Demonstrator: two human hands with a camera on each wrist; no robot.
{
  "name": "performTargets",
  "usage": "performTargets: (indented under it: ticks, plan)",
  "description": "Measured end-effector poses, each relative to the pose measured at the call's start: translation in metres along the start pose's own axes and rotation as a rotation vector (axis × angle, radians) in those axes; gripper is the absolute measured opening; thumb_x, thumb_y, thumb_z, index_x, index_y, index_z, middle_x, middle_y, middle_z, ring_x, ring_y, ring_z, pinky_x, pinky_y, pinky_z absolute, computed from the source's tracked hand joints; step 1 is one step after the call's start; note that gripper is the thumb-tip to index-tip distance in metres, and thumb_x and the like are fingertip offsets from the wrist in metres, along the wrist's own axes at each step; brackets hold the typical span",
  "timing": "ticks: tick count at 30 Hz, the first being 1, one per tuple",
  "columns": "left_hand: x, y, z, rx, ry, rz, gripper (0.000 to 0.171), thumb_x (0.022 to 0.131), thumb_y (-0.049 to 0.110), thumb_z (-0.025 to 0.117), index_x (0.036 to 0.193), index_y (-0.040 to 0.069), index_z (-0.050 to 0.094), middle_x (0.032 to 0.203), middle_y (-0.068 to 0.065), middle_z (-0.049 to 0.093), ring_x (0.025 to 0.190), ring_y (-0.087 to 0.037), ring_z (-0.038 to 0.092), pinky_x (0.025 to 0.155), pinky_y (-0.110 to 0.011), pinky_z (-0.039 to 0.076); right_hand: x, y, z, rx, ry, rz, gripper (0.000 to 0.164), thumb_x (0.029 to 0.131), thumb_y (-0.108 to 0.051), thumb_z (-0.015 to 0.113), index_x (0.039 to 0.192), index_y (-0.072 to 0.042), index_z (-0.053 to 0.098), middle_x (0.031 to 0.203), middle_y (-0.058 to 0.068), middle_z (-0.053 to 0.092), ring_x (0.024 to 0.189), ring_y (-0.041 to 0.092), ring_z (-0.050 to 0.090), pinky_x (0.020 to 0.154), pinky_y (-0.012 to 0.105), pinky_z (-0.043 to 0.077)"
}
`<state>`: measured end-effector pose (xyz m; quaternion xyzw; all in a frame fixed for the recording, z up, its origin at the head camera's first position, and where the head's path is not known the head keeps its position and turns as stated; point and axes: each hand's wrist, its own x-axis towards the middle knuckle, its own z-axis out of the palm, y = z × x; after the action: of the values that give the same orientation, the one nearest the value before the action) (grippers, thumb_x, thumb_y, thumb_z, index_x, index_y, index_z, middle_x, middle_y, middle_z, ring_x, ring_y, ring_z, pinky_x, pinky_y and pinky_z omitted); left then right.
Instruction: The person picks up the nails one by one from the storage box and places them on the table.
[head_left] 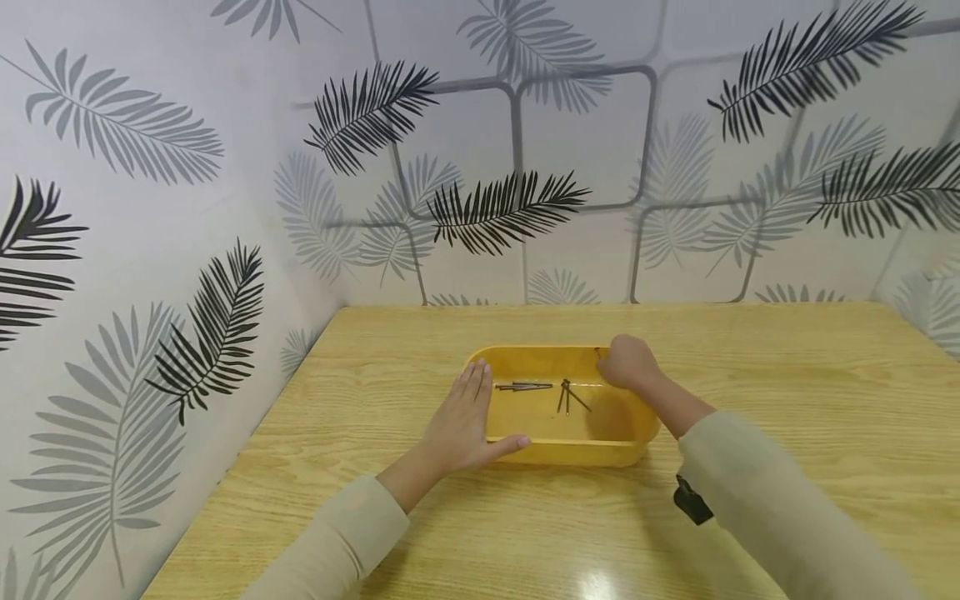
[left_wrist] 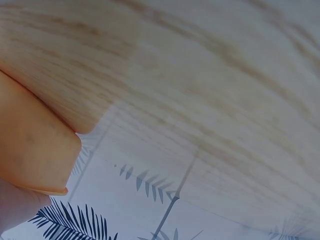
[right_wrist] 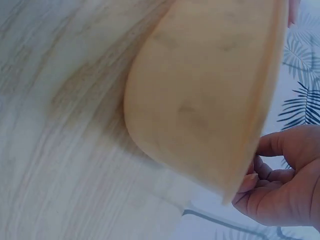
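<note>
A yellow plastic tray [head_left: 566, 452] stands on the table. On its floor lie a row of thin dark nails [head_left: 525, 387] at left and a splayed cluster of nails [head_left: 570, 397] near the middle. My left hand [head_left: 467, 421] rests on the tray's left side, fingers straight and thumb reaching over the near rim. At the far right corner, my right hand [head_left: 628, 362] has curled fingers and seems to pinch a nail [head_left: 598, 353], of which a short dark end shows. The right wrist view has the curled right hand [right_wrist: 287, 177] beside the tray rim [right_wrist: 252, 150]; the nail is hidden there.
The wood-grain table [head_left: 315, 450] extends on all sides of the tray. Behind and to the left, walls [head_left: 480, 275] carry a feather-leaf pattern. A black strap-like piece [head_left: 692, 500] shows under the right sleeve [head_left: 757, 492].
</note>
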<state>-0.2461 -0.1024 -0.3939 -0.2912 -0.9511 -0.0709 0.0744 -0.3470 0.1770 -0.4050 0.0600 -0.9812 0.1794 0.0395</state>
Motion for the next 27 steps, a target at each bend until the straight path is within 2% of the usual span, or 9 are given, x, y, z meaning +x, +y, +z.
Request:
performTargets:
  ticks: [2,3,6,11,19,27]
  plan:
    - [0.000,0.000,-0.001,-0.002,-0.003,-0.002,0.126,0.068,0.087,-0.004,0.144,-0.011,0.014,0.153,-0.026,0.012,0.143,-0.036,0.011,0.117,-0.044,0.014,-0.031,-0.031,-0.039,0.042,-0.030,0.016,0.036,0.081,-0.012,0.051,0.050,-0.013,0.033,0.053,0.001,0.035,0.050,0.016,0.035,0.049,0.026,0.035]
    - [0.000,0.000,-0.001,-0.003,-0.004,-0.003,0.126,0.068,0.087,-0.005,0.144,-0.011,0.013,0.153,-0.026,0.011,0.143,-0.036,0.011,0.117,-0.044,0.014,-0.040,-0.040,-0.050,0.052,-0.025,0.019,0.039,0.081,-0.011,0.050,0.048,-0.015,0.030,0.051,-0.001,0.032,0.049,0.015,0.033,0.049,0.025,0.033]
    - [0.000,0.001,-0.001,-0.005,-0.004,-0.005,0.126,0.067,0.088,-0.005,0.144,-0.011,0.013,0.153,-0.026,0.011,0.143,-0.036,0.010,0.117,-0.044,0.014,-0.052,-0.049,-0.067,0.071,-0.016,0.033,0.042,0.081,-0.009,0.048,0.045,-0.017,0.027,0.047,-0.005,0.026,0.047,0.011,0.029,0.047,0.021,0.029]
    - [0.000,0.001,-0.001,-0.003,0.002,-0.003,0.125,0.068,0.087,-0.003,0.144,-0.011,0.014,0.153,-0.026,0.011,0.143,-0.036,0.011,0.117,-0.044,0.014,-0.052,-0.041,-0.071,0.110,-0.022,0.057,0.043,0.082,-0.007,0.047,0.044,-0.017,0.029,0.044,-0.007,0.023,0.044,0.007,0.024,0.045,0.020,0.028]
    - [-0.001,0.000,0.001,-0.004,0.011,-0.004,0.125,0.069,0.088,-0.002,0.144,-0.011,0.014,0.152,-0.026,0.013,0.143,-0.036,0.012,0.117,-0.044,0.015,-0.055,-0.032,-0.082,0.102,-0.035,0.074,0.042,0.080,-0.006,0.043,0.041,-0.018,0.028,0.042,-0.008,0.022,0.043,0.006,0.021,0.045,0.019,0.026]
    - [0.000,0.000,0.001,-0.003,0.010,-0.004,0.126,0.068,0.088,-0.004,0.144,-0.011,0.014,0.153,-0.026,0.012,0.143,-0.036,0.011,0.117,-0.044,0.014,-0.058,-0.012,-0.084,0.118,-0.033,0.093,0.044,0.081,-0.007,0.042,0.040,-0.019,0.030,0.039,-0.010,0.024,0.040,0.005,0.020,0.044,0.018,0.026]
